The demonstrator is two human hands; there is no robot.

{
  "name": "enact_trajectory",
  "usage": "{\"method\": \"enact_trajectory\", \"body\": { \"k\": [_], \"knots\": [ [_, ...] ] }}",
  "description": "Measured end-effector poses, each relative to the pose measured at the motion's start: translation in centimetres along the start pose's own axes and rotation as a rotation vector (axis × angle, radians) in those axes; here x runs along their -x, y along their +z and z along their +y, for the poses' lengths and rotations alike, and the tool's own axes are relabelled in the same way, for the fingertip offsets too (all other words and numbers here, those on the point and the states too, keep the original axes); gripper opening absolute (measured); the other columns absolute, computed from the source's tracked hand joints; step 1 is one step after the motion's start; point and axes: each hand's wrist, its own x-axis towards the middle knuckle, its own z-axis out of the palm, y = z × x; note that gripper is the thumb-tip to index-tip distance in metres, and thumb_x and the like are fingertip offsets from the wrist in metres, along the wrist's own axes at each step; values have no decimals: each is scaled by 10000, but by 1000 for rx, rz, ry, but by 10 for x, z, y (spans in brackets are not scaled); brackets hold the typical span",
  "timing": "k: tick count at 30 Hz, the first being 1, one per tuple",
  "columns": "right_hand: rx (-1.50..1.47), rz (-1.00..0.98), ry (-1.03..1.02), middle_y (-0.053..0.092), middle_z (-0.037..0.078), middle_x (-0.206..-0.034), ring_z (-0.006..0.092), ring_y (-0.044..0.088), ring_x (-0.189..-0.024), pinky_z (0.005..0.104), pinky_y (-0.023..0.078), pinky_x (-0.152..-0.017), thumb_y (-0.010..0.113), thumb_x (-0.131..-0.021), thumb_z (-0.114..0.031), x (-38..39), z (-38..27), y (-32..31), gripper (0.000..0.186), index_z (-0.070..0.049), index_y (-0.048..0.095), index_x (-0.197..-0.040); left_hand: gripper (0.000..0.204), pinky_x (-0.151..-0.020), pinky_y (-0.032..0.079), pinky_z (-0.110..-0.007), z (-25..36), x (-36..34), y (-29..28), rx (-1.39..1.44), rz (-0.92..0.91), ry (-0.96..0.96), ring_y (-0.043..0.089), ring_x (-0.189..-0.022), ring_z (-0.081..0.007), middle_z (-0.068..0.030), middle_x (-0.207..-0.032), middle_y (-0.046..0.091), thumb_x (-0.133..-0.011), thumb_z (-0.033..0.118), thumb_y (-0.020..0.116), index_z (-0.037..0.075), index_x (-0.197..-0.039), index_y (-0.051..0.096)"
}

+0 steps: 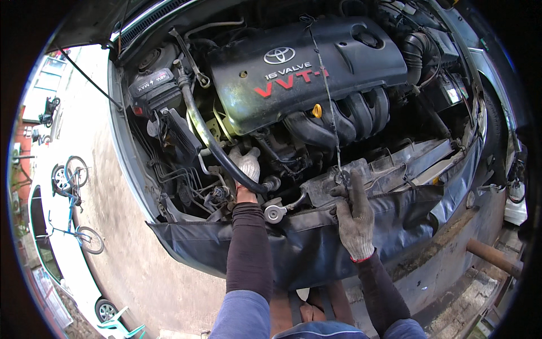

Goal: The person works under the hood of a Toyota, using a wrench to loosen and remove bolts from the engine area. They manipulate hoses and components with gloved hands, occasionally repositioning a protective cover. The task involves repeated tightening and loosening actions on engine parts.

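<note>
My left hand (247,166), in a pale work glove, reaches down into the engine bay beside a thick black hose (217,144). Its fingertips are hidden among the parts below the engine cover (305,68). At the front panel (389,169) is my right hand (357,220), gloved in dirty grey, with its index finger stretched out and the fingers apart. A thin dark cord (327,90) runs over the cover and down to near that hand; whether they touch I cannot tell. Between my arms sits a round metal radiator cap (275,213).
A wrench (195,62) lies at the bay's far left, near a dark battery pack with red trim (152,85). A black cover sheet (305,248) drapes over the front edge. Left stand a blue bicycle (70,198) and a white car (73,265); a rusty pipe (494,257) juts in at right.
</note>
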Motion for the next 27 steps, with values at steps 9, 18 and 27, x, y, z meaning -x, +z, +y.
{"method": "enact_trajectory", "body": {
  "k": [9,18,27],
  "knots": [
    [2,-60,150,736,103,-1061,132,689,-936,290,564,-878,585,-977,13,8,15,2,579,-41,509,-1549,400,-1042,474,-393,13,6,1,-91,33,-10,685,-1127,-324,-191,-1227,751,-895,130,720,-36,-1259,712],
    [179,-58,27,756,200,-1096,293,758,-936,377,587,-845,606,-988,-65,8,17,3,518,-51,556,-1503,407,-994,513,-404,7,1,-1,-217,9,160,708,-1078,-355,-199,-1171,763,-849,120,709,-36,-1225,724],
    [283,-68,-101,682,261,-1341,383,706,-1192,425,569,-974,612,-981,-67,8,17,7,534,-55,542,-1510,432,-1091,492,-448,-39,-11,-15,-829,-86,218,631,-1267,-436,-272,-1268,711,-908,142,644,24,-1321,689]
  ]
}}
